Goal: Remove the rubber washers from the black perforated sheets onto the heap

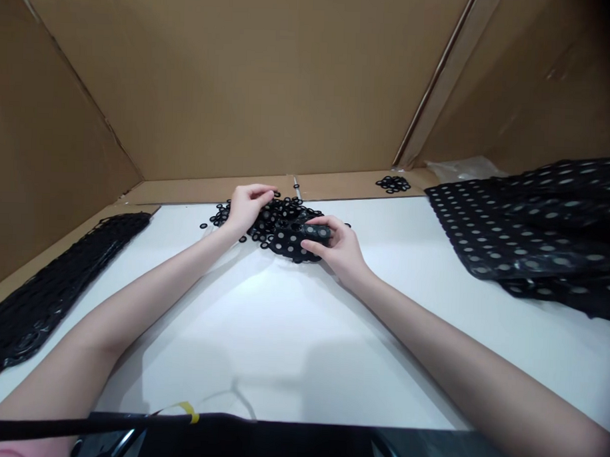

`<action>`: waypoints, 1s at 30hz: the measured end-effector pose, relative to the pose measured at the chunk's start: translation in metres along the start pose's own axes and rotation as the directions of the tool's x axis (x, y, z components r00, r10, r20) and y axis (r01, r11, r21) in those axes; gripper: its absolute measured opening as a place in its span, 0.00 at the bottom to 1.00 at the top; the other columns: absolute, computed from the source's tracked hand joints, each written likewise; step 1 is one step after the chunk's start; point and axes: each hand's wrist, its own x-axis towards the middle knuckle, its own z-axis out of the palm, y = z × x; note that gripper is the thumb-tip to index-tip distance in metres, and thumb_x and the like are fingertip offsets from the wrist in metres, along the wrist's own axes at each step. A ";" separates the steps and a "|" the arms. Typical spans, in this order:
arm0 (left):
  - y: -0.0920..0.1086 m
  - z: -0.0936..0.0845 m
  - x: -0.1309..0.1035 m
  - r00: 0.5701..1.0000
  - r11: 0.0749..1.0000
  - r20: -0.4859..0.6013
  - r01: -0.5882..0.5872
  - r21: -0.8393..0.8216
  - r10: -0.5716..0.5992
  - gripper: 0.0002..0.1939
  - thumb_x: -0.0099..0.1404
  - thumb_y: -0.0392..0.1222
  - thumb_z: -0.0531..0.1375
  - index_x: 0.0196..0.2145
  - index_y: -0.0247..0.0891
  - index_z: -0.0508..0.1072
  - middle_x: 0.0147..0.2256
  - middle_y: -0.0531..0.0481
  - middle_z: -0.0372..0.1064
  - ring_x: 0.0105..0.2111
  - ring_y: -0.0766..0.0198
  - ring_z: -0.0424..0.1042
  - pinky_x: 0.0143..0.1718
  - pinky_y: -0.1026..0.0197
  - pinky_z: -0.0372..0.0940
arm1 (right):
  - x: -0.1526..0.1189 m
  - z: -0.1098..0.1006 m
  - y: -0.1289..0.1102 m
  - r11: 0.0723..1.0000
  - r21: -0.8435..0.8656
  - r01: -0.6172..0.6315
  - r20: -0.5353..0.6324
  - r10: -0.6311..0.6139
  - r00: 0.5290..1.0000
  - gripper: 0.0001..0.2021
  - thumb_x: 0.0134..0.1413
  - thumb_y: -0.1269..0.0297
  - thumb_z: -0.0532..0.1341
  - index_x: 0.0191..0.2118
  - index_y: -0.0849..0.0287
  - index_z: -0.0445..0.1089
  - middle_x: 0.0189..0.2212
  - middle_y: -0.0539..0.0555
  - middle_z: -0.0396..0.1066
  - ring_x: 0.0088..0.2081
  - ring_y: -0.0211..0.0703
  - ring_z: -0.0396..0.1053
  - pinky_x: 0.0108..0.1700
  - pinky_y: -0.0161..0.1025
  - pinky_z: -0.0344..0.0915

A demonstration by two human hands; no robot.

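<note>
Near the back middle of the white table lies a pile of small black rings [269, 217]. Over its left part is my left hand [250, 203], thumb and fingertips pinched on a black ring [277, 194]. My right hand [337, 243], at the pile's right side, has its thumb and fingers closed round a folded piece of black perforated sheet [317, 233]. Another part of black sheet with pale round holes [287, 243] lies just left of the right fingertips, against the rings.
Large black perforated sheets [525, 223] are heaped at the right. A long black stack [58, 280] lies at the left edge. A small ring cluster [393, 184] and clear plastic [464, 169] sit at the back. Cardboard walls [270, 80] surround the white table [261, 333]. A black cable crosses the front.
</note>
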 end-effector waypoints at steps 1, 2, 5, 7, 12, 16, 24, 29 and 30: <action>-0.002 -0.001 0.000 0.999 0.993 0.033 -0.032 0.115 0.028 0.10 0.53 0.41 0.63 0.33 0.35 0.79 0.36 0.45 0.75 0.37 0.59 0.71 0.45 0.56 0.64 | 0.000 0.000 0.000 1.000 0.022 -0.015 0.009 0.015 1.000 0.18 0.32 0.65 0.69 0.35 0.57 0.68 0.31 0.50 0.70 0.33 0.42 0.68 0.36 0.41 0.67; -0.004 -0.002 -0.001 0.997 0.973 0.050 -0.065 0.222 0.055 0.11 0.54 0.40 0.63 0.35 0.36 0.79 0.39 0.44 0.74 0.40 0.57 0.71 0.48 0.54 0.62 | 0.001 0.000 0.000 0.999 0.034 -0.027 0.017 0.026 1.000 0.18 0.32 0.64 0.70 0.34 0.57 0.69 0.31 0.50 0.70 0.33 0.42 0.68 0.36 0.41 0.68; 0.003 -0.001 -0.008 0.978 0.901 0.058 -0.208 0.380 0.201 0.11 0.59 0.41 0.60 0.37 0.37 0.79 0.44 0.43 0.70 0.47 0.55 0.66 0.53 0.51 0.59 | 0.001 0.000 0.002 0.997 0.059 -0.046 0.019 0.045 0.999 0.18 0.32 0.62 0.71 0.34 0.58 0.70 0.30 0.50 0.71 0.31 0.41 0.69 0.35 0.41 0.68; 0.015 0.002 -0.016 0.939 0.878 0.110 -0.345 0.331 0.327 0.12 0.63 0.43 0.57 0.38 0.38 0.78 0.43 0.44 0.69 0.47 0.57 0.66 0.53 0.53 0.59 | 0.001 0.000 0.003 0.996 0.069 -0.059 0.008 0.059 0.998 0.18 0.31 0.60 0.71 0.33 0.58 0.70 0.29 0.51 0.71 0.30 0.41 0.69 0.34 0.41 0.69; 0.040 0.017 -0.039 0.708 0.767 0.494 -0.630 0.119 0.505 0.10 0.61 0.46 0.60 0.36 0.39 0.77 0.33 0.46 0.71 0.35 0.61 0.70 0.40 0.60 0.64 | 0.002 -0.002 0.007 0.995 0.082 -0.064 -0.003 0.065 0.998 0.19 0.28 0.58 0.73 0.31 0.59 0.71 0.25 0.49 0.70 0.27 0.39 0.68 0.32 0.38 0.67; 0.037 0.027 -0.049 0.655 0.683 0.484 -0.715 0.149 0.580 0.08 0.64 0.41 0.58 0.34 0.36 0.75 0.31 0.46 0.69 0.32 0.64 0.69 0.35 0.63 0.64 | 0.001 -0.002 0.008 0.998 0.045 -0.039 0.010 0.038 0.999 0.18 0.27 0.59 0.73 0.26 0.60 0.70 0.22 0.47 0.67 0.24 0.36 0.65 0.29 0.36 0.64; 0.036 0.030 -0.051 0.723 0.733 0.400 -0.661 0.160 0.564 0.14 0.68 0.39 0.50 0.29 0.36 0.72 0.26 0.49 0.69 0.28 0.66 0.68 0.31 0.65 0.62 | -0.001 0.002 0.005 1.000 -0.009 0.004 0.032 -0.004 0.999 0.14 0.32 0.59 0.71 0.23 0.60 0.69 0.20 0.46 0.64 0.24 0.35 0.62 0.27 0.35 0.60; 0.036 0.031 -0.056 0.629 0.604 0.474 -0.763 0.229 0.616 0.13 0.67 0.46 0.52 0.34 0.37 0.74 0.29 0.46 0.69 0.30 0.63 0.68 0.32 0.63 0.62 | 0.000 0.002 0.008 1.000 0.004 0.000 0.017 0.000 1.000 0.14 0.31 0.59 0.71 0.23 0.60 0.68 0.20 0.47 0.66 0.23 0.37 0.63 0.27 0.35 0.61; 0.036 0.032 -0.057 0.615 0.567 0.486 -0.781 0.263 0.621 0.15 0.68 0.45 0.51 0.33 0.37 0.74 0.28 0.46 0.69 0.29 0.63 0.67 0.31 0.62 0.61 | -0.001 0.002 0.008 1.000 -0.010 0.001 0.022 0.000 1.000 0.14 0.31 0.59 0.71 0.23 0.60 0.68 0.20 0.47 0.66 0.23 0.37 0.63 0.26 0.35 0.61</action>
